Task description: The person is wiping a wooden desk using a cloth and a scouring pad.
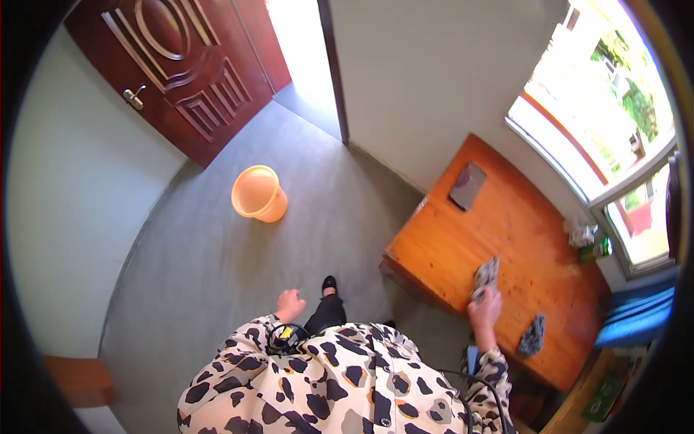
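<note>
Mottled grey-and-black cloth (487,270) lies on the worktop (434,249), toward its near left edge. Right hand (485,307) is on the cloth's near end, fingers bent and pinching it; exact fingertip contact hidden by the hand itself. Far end of the cloth sticks out past the fingers.

Second cloth, darker grey and bunched (533,335), sits nearer and to the right, apart from the first. Flat dark rectangular object (468,186) near the far end of the worktop, well apart from both cloths. Right side: green can (596,251) on its side, crumpled whitish wrap (580,233) just beside it, by the window (607,94). Blue fabric (635,315) hangs right of the worktop.

Left hand (290,307) is well left of the worktop, above the grey floor (217,289), fingers loosely bent and slightly apart. Orange bucket (270,205) stands upright on the floor beyond it. Red-brown door (181,79) at far left, open, bright doorway to its right.
</note>
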A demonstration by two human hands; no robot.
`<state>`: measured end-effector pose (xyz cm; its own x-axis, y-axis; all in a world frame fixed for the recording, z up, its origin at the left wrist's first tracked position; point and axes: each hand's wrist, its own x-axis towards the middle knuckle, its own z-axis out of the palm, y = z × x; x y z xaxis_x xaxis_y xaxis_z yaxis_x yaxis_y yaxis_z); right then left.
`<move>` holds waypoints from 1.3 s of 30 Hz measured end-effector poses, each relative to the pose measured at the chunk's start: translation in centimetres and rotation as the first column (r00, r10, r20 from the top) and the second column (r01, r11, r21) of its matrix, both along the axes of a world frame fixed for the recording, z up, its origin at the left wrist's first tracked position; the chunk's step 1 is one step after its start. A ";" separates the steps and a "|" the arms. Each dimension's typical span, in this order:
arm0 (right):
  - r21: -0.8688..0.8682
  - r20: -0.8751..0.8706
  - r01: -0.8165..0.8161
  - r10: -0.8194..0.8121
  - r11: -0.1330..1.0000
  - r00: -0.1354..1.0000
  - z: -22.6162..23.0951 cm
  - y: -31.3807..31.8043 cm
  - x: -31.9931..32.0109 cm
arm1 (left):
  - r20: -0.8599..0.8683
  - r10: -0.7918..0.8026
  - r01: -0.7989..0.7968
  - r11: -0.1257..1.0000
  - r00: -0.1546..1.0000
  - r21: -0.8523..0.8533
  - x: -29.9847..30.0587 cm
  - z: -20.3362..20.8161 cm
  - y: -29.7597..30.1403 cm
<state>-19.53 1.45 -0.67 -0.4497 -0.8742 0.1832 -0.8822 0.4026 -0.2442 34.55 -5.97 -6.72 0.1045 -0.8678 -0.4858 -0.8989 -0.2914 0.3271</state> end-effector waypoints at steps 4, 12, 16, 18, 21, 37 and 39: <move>0.190 0.209 -0.104 0.064 0.976 0.976 3.3 -3.0 9.0 | 0.003 0.081 -0.080 0.984 0.997 0.158 3.7 -1.6 -3.2; 0.421 0.174 0.152 -0.244 0.895 0.954 4.2 -9.3 14.1 | -0.262 0.028 0.014 0.987 0.965 0.158 14.5 1.5 -18.4; 0.449 0.132 0.278 -0.370 0.849 0.919 3.7 -10.6 14.7 | -0.135 0.055 -0.035 0.988 0.989 0.151 19.1 3.1 -26.4; 0.444 0.103 0.338 -0.422 0.830 0.901 3.0 -10.9 15.5 | -0.133 -0.005 0.028 0.986 0.991 0.166 19.9 2.6 -30.3; 0.468 0.003 0.441 -0.500 0.766 0.866 2.0 -11.3 16.1 | -0.192 -0.128 0.162 0.972 0.973 0.172 18.9 1.8 -36.7; 0.343 -0.009 0.394 -0.417 0.852 0.909 0.4 -46.9 23.6 | -0.175 -0.262 0.290 0.944 0.949 0.157 14.3 -0.9 -70.3; 0.356 0.049 0.314 -0.353 0.880 0.934 -0.3 -53.4 25.7 | -0.180 -0.254 0.284 0.943 0.950 0.173 14.7 -1.9 -73.8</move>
